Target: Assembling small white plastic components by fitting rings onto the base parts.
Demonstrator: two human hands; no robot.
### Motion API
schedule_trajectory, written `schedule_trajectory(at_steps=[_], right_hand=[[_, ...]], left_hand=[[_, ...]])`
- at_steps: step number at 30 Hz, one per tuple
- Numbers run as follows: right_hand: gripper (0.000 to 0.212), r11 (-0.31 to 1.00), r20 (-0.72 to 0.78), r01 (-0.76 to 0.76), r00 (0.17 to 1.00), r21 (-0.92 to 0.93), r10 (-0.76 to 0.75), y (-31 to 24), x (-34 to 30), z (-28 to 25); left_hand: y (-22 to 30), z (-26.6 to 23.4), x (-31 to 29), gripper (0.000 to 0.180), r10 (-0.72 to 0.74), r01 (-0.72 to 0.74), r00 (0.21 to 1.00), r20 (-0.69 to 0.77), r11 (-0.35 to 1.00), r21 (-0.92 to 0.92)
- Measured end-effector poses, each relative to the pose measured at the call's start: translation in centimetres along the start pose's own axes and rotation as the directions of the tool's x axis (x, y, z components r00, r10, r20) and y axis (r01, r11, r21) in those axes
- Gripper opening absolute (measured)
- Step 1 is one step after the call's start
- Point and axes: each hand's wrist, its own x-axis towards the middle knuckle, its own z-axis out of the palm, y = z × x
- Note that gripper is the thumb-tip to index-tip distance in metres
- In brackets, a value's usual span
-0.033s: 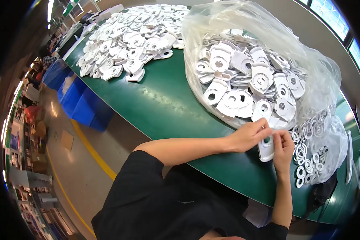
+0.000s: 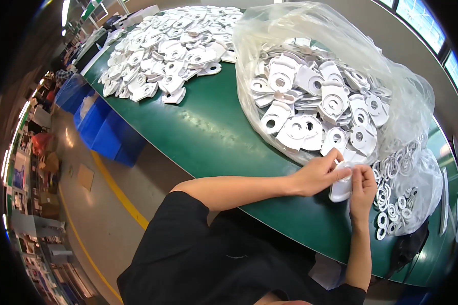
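My left hand point(image 2: 318, 175) and my right hand point(image 2: 362, 193) meet over one white plastic part point(image 2: 340, 191) at the near side of the green table. The part has a rounded ring end and a squarer lower end. Thumb and fingers of the left hand close on its upper left side, partly covering the ring. At its upper right, the right fingers pinch the edge; whether they also hold a small ring cannot be made out. Just beyond the hands lies a large clear plastic bag point(image 2: 300, 15), open, with many similar white parts point(image 2: 334, 104) inside.
Loose white rings point(image 2: 382, 219) lie right of my right hand, beside a smaller clear bag point(image 2: 432, 178). A large heap of white parts point(image 2: 173, 53) covers the far left of the green table point(image 2: 198, 132). Blue bins point(image 2: 109, 134) stand beyond its left edge. A black bag point(image 2: 412, 249) lies at right.
The white part has tilted and moved up slightly between my hands. My left thumb now lies across its ring end, and my right fingers have shifted a little.
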Motion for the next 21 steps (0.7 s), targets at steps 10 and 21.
schedule_trajectory(at_steps=[10,21], right_hand=[[0.013,0.978,-0.065,-0.107,0.991,0.178,0.120,1.0,0.2,-0.2],[0.020,0.991,0.068,-0.135,0.989,0.023,0.133,-1.0,0.5,-0.5]], left_hand=[[1.0,0.9,-1.3,0.033,0.104,-0.111,0.994,0.044,0.817,0.565],[1.4,-2.1,-0.7,0.044,-0.022,-0.057,0.980,0.196,0.918,0.393]])
